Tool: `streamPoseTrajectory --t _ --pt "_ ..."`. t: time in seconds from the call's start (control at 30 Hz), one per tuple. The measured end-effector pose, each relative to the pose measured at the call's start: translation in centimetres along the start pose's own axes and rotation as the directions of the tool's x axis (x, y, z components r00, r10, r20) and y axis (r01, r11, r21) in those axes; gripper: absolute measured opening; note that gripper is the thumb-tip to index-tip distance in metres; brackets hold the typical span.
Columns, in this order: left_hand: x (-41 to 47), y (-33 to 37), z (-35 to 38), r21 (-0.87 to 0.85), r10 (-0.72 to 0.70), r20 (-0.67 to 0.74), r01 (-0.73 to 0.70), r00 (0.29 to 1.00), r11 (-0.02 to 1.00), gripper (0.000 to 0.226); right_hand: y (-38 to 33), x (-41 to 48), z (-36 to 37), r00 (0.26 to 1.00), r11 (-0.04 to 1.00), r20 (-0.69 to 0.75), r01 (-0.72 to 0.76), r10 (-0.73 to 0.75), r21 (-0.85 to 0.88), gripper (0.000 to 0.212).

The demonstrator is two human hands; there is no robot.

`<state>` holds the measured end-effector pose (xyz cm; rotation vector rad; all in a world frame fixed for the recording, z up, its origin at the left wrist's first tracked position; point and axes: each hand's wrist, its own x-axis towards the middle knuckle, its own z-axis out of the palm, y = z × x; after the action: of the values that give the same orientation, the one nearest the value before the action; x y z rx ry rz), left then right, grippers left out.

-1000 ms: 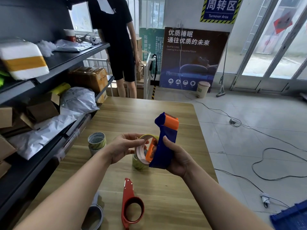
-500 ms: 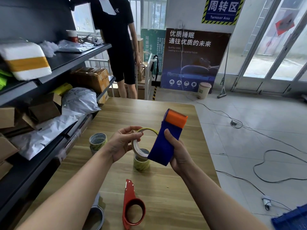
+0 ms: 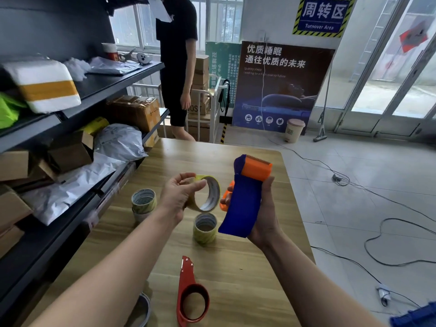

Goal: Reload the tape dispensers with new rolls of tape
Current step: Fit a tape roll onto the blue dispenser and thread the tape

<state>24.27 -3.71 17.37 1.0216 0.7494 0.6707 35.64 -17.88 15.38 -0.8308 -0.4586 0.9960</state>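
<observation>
Over the wooden table (image 3: pixel 236 267), the right hand (image 3: pixel 266 215) grips the blue dispenser (image 3: pixel 245 201), fingers curled round its body. The left hand (image 3: pixel 179 197) pinches a thin tape roll (image 3: pixel 210 193) just beside it, possibly a spent core. Step: roll exchange. Next: seat a roll squarely

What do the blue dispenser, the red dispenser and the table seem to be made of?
The blue dispenser: likely plastic, matte, evenly coloured with rounded moulded edges. The red dispenser: perhaps painted metal, thin and glossy; plastic is possible. The table: pale wood grain, satin; solid wood or laminate, I cannot tell.
</observation>
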Motion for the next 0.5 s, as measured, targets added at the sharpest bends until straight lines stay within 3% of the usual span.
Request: streamPoseTrajectory --t 0.1,0.23,0.4,0.5 --pt "-0.9 -0.4 1.5 0.046 0.044 0.034 -0.046 0.998 0.998 0.035 0.2 0.1 0.3 1.000 1.000 0.024 -0.016 0.016 -0.005 0.097" --pt "-1.8 -0.3 2.0 0.049 0.005 0.220 -0.016 0.975 0.999 0.047 -0.2 -0.3 0.0 0.996 0.994 0.007 -0.094 0.093 0.060 0.089" --pt "-2.0 -0.1 2.2 0.061 -0.041 0.310 0.024 0.950 0.998 0.044 -0.4 -0.6 -0.2 0.990 0.977 -0.020 -0.136 0.141 0.162 0.046" --pt "-2.4 0.0 2.3 0.127 -0.031 0.351 -0.015 0.936 0.992 0.046 -0.1 -0.6 -0.7 0.993 0.963 -0.041 -0.100 0.114 0.249 0.031"
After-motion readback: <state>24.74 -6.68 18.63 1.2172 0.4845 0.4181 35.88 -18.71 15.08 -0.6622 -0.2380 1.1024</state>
